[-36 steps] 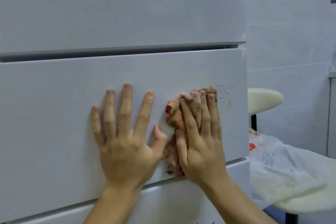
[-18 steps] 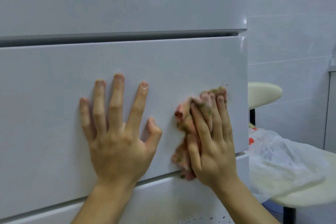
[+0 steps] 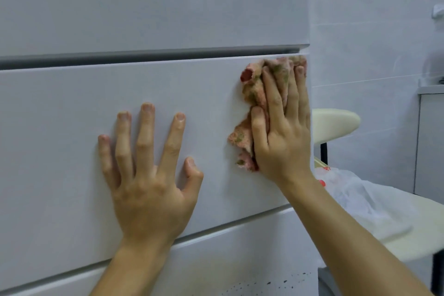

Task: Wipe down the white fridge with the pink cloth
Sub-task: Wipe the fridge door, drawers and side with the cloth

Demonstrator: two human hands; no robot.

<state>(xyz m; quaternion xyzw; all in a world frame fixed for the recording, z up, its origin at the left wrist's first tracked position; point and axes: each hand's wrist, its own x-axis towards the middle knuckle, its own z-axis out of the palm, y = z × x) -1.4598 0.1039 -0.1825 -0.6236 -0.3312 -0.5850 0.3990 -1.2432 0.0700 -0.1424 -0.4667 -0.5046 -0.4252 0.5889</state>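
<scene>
Right hand (image 3: 281,127) lies flat with its fingers straight and close together, pressing the pink cloth (image 3: 252,101) against the white fridge (image 3: 60,199). I can make out no pinch; the cloth is simply pinned under palm and fingers. It sits bunched at the top right corner of the middle drawer front (image 3: 72,115), its upper edge reaching the dark gap (image 3: 144,56) below the upper door (image 3: 144,2) and its right side at the fridge's right edge. My left hand (image 3: 149,175) is spread wide, fingers apart, resting bare on the same drawer front nearer its lower edge and well left of the cloth; I read it as a brace. I judge the job partly done: the middle front looks free of marks wherever I can see it, and the cloth carries greenish-brown soil. What is left is plain enough: dark specks (image 3: 276,283) dot the lowest panel (image 3: 216,259) near its right edge, and I cannot say whether the upper door needs a pass. As for containers, every fridge front in view is closed, so the contents are hidden. A thin plastic bag (image 3: 355,199) lies crumpled on the cream table (image 3: 408,243) just right of the fridge; whether anything is in it I cannot tell.
</scene>
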